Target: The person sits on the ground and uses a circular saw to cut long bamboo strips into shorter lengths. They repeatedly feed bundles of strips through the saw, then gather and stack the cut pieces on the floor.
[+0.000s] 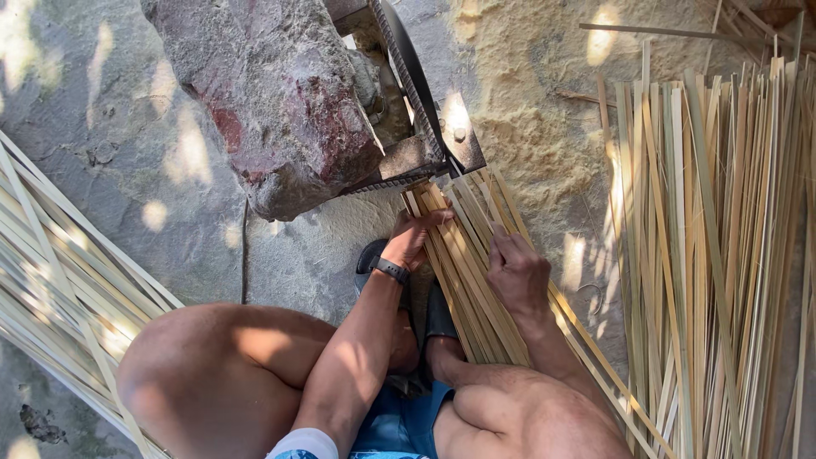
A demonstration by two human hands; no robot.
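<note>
The bundle of bamboo strips [466,255] lies on the ground in front of the squatting person, its far ends pushed up against the dark metal blade fixture [421,110] that is pinned under a big reddish rock [272,93]. Taking the bundle as the landmark: the left hand [412,238] sits on its left edge near the far end, fingers [435,218] curled over the outer strips and gripping them; the right hand [516,270] lies on top of its right side, fingers bent down and pressing the strips flat rather than closed round them. A black wristband [391,269] is on the left wrist. The person's sandalled feet [429,314] are just behind the bundle's near end, partly under the forearms.

The main danger, as I judge it, is closeness: the left fingertips are very near the metal edge, so a strip that jams and then gives suddenly could carry the hand forward into it. The strips' thin edges could also slice a finger if they slide under pressure. The fixture seems held only by the rock's weight; a hard shove might shift it. Loose strips at the bundle's right could fan out and slip from under the right palm.

To the right of the bundle lies a wide spread of loose bamboo strips [722,255]; well to its left, another flat pile of strips [59,280].
</note>
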